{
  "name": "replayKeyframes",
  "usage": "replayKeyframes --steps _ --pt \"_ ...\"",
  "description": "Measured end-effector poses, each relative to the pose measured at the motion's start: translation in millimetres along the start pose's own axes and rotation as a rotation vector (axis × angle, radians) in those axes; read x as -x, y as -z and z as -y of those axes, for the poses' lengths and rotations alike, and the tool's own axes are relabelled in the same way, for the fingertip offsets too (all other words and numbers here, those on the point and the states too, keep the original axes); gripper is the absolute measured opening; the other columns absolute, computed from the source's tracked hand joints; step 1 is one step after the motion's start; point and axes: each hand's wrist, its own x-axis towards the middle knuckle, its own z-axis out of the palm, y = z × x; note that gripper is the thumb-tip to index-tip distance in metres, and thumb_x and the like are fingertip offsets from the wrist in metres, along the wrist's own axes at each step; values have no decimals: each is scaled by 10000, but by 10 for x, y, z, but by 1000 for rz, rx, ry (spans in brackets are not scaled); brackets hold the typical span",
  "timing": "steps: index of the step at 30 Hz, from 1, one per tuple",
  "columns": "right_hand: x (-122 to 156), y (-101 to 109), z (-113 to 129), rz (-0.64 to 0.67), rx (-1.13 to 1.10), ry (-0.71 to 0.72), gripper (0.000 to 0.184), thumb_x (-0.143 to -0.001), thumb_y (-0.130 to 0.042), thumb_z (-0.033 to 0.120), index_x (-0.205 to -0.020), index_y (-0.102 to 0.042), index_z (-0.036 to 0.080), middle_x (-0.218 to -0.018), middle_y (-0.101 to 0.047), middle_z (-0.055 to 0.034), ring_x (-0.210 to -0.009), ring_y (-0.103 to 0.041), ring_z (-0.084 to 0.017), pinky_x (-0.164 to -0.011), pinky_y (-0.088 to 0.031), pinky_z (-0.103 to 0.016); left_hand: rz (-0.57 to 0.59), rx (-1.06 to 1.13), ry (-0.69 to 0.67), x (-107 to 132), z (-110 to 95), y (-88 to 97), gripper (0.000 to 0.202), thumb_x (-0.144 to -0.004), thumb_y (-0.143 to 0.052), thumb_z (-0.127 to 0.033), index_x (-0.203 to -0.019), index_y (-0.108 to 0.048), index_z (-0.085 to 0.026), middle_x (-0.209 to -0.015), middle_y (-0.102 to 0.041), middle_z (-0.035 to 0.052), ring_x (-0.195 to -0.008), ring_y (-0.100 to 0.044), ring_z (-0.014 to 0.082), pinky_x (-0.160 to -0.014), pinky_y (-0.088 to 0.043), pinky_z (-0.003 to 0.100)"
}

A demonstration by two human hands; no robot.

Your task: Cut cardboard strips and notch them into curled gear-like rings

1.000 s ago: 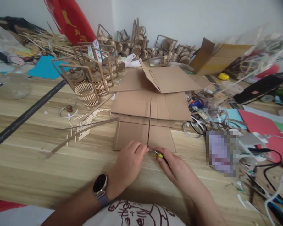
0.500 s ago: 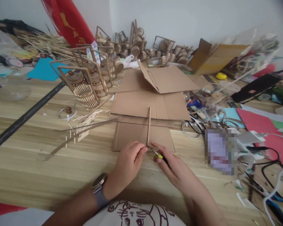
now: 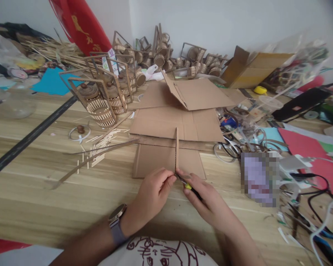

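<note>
My left hand (image 3: pixel 152 194) pinches the near end of a narrow cardboard strip (image 3: pixel 177 149) that stands on edge and points away from me over flat brown cardboard sheets (image 3: pixel 166 155). My right hand (image 3: pixel 204 197) grips a small yellow and black cutter (image 3: pixel 189 186), its tip touching the strip's near end beside my left fingertips. A watch sits on my left wrist.
Several small wooden slatted lanterns in frames (image 3: pixel 102 96) stand at the left and along the wall. Loose wooden sticks (image 3: pixel 100 147) lie left of the cardboard. A black bar (image 3: pixel 27 138) crosses the table's left. Scissors (image 3: pixel 229 147), coloured paper and cables crowd the right.
The strip has turned from showing its dark corrugated edge to showing its brown side. Both hands have drawn slightly together at its near end.
</note>
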Motion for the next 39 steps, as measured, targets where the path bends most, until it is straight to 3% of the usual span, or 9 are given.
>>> replayKeyframes --steps 5,9,12,16,21,27,32,35,39 --pt "-24 17 41 -34 -95 13 356 -982 -485 251 -1325 -578 259 -1211 -697 -99 -1129 -655 -205 -927 -555 -330 28 26 59 7 -7 -10 184 -981 -447 -197 -909 -613 -166 -835 -659 31 -781 -609 155 -711 -441 242" --pt "-50 37 77 -14 -172 -71 276 -990 -460 334 -1130 -680 243 -885 -728 -55 -809 -700 -178 -766 -583 -292 62 8 74 4 -21 -11 204 -981 -422 -197 -918 -613 -160 -852 -667 48 -806 -622 174 -727 -448 264" --pt "-39 97 87 48 -199 -121 323 -995 -435 382 -1194 -648 244 -764 -681 -28 -694 -666 -161 -664 -567 -266 51 -9 77 -5 -24 2 221 -977 -420 -206 -841 -591 -171 -786 -643 32 -743 -603 166 -677 -429 258" --pt "21 191 -10 59 -77 -169 457 -973 -465 415 -1391 -478 231 -865 -707 -45 -722 -674 -171 -672 -568 -293 -14 -23 166 -24 -15 28 244 -973 -416 -240 -785 -562 -185 -710 -601 5 -671 -566 153 -628 -402 252" --pt "34 117 -320 -120 233 -252 376 -960 -480 412 -1284 -520 226 -1203 -685 -130 -1044 -679 -268 -845 -553 -402 -21 4 188 -25 -11 28 244 -964 -425 -268 -796 -582 -186 -713 -620 8 -670 -578 151 -622 -409 249" --pt "-43 -31 -328 -250 490 -106 440 -916 -577 427 -1301 -545 216 -1183 -670 -152 -1078 -621 -340 -881 -506 -526 -34 10 157 -2 10 -7 189 -947 -456 -233 -882 -626 -184 -801 -683 26 -738 -623 155 -676 -445 251" --pt "-100 -97 -40 -381 271 140 343 -871 -673 407 -1171 -609 252 -1069 -688 -96 -1038 -630 -272 -859 -523 -441 -15 -34 99 11 -6 -26 180 -938 -462 -182 -851 -619 -189 -782 -670 23 -730 -621 156 -659 -457 248" --pt "-124 -136 22 -432 225 166 175 -892 -662 287 -1063 -655 256 -970 -720 -64 -944 -666 -239 -809 -537 -412 1 -90 24 23 -27 -28 190 -957 -449 -172 -850 -604 -186 -783 -659 26 -726 -612 158 -655 -461 252" --pt "-120 -153 29 -465 175 135 119 -877 -663 203 -985 -678 252 -928 -740 -45 -894 -684 -213 -764 -551 -381 12 -179 -90 29 -41 -20 223 -994 -415 -187 -857 -590 -176 -781 -643 37 -725 -594 166 -666 -459 270"
